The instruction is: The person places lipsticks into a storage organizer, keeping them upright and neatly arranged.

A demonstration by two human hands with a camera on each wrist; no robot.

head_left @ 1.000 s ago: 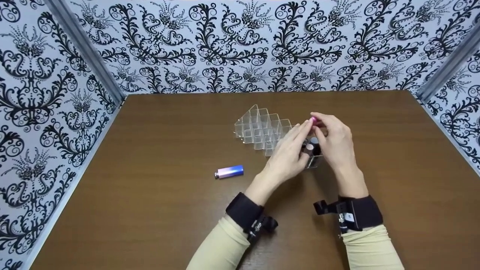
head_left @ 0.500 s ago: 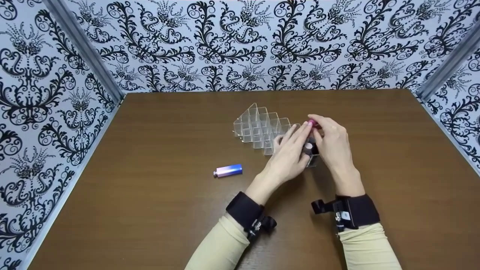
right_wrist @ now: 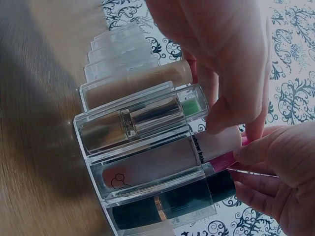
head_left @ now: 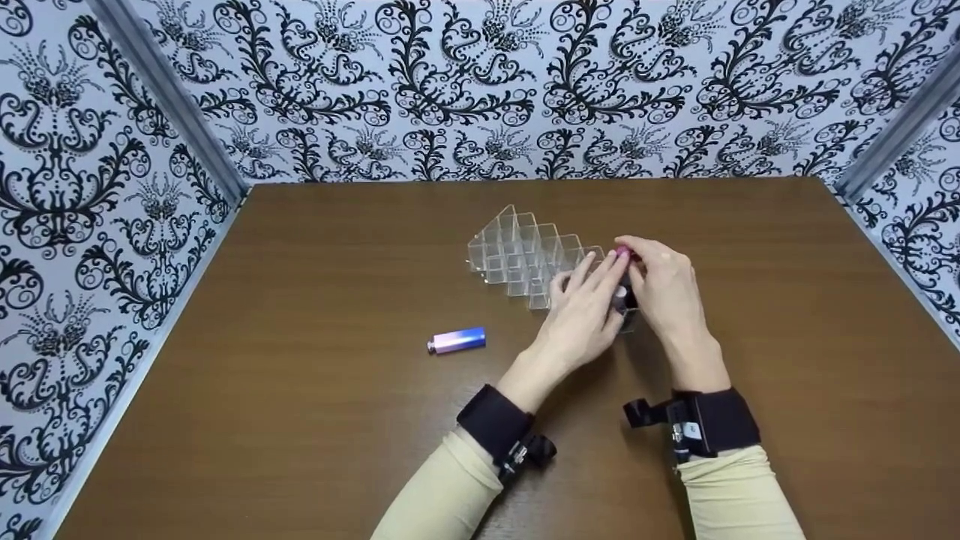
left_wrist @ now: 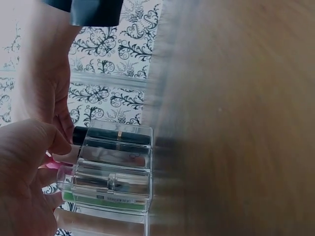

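A clear, stepped lipstick organizer (head_left: 517,251) stands on the table. My right hand (head_left: 666,285) pinches a pink tube (right_wrist: 224,161) over its right-hand end, behind a pale pink lip gloss tube (right_wrist: 162,160). My left hand (head_left: 577,319) lies over the organizer with fairly straight fingers, their tips right at the pink tube's top. In the right wrist view, the left thumb is against the pale gloss tube. Beside it stand a black tube (right_wrist: 172,206) with a gold band, a clear tube with a green end (right_wrist: 192,106) and a beige tube (right_wrist: 138,83).
On the wooden table (head_left: 300,435), left of the hands, lies a blue-to-pink lipstick tube (head_left: 457,341). Patterned walls (head_left: 480,90) close in the table at the back and sides. The organizer's left-hand compartments show no tubes.
The pink tube has sunk lower into the organizer, with my right hand moving down along with it. My left fingertips have stayed by its top. The blue-to-pink tube lies unmoved.
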